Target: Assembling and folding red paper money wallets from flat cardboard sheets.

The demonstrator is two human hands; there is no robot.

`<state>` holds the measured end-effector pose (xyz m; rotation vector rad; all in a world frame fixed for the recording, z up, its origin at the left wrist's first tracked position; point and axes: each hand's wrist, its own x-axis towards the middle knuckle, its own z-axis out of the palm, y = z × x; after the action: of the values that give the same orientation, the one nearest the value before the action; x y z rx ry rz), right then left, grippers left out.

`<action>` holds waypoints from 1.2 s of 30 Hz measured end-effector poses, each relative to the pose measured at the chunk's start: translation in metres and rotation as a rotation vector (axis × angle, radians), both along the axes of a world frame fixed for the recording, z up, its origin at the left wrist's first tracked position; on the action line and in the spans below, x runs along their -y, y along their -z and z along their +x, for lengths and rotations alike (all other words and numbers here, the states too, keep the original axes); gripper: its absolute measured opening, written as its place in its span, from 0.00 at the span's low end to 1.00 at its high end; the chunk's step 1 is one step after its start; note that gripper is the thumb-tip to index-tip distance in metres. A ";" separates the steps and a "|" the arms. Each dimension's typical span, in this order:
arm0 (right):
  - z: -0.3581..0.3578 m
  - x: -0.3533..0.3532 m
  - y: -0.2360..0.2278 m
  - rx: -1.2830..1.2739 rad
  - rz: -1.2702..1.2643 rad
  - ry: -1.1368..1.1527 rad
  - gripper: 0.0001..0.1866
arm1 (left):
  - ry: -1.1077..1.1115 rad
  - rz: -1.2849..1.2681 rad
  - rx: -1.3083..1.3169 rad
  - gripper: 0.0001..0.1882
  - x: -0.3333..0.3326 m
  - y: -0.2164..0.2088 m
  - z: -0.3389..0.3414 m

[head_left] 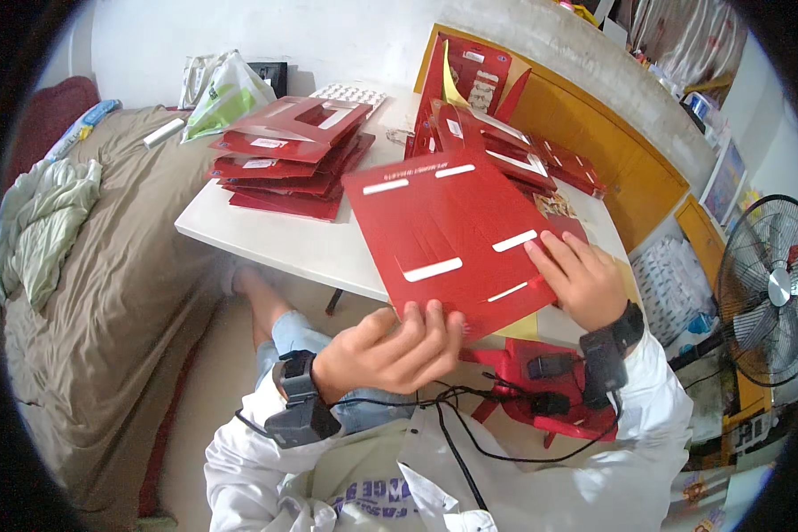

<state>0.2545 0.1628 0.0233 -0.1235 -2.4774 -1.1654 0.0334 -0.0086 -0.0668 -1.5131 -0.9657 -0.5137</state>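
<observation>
Between my hands a flat red cardboard sheet (443, 235) with several white slots is held tilted above the near side of the white table. Its near edge is gripped by my left hand (395, 348), fingers curled over the card. On the right edge, the fingers of my right hand (583, 277) lie over the top face; its thumb is hidden. Left of the sheet stands an uneven stack of red cardboard pieces (284, 151), the top one with a window cut-out. Beyond the sheet are more folded red card pieces (496, 146), some standing upright.
The white table (266, 244) has a yellow wooden board (594, 142) along its far right side. A bed (106, 239) lies to the left, with plastic bags (226, 93) beyond it. A red stool (550, 390) with black devices and cables is near; a fan (776, 288) stands right.
</observation>
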 end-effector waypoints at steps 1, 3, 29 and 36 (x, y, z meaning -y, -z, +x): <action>0.004 -0.006 0.000 -0.007 -0.048 0.007 0.22 | 0.038 -0.036 0.044 0.14 0.001 0.003 0.003; 0.019 -0.024 0.000 0.001 -0.108 -0.066 0.22 | 0.106 -0.079 0.106 0.15 -0.004 -0.003 0.000; -0.005 -0.053 0.084 0.054 -0.813 -0.171 0.29 | 0.172 -0.884 0.513 0.30 -0.069 0.012 -0.013; -0.019 -0.053 0.086 0.143 -0.903 -0.087 0.33 | 0.236 -0.918 0.474 0.23 -0.083 0.008 -0.023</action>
<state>0.2359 0.2161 -0.0631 -0.1767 -2.9040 0.0521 0.0105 0.0744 -0.0751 -2.4089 -1.5191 -0.6565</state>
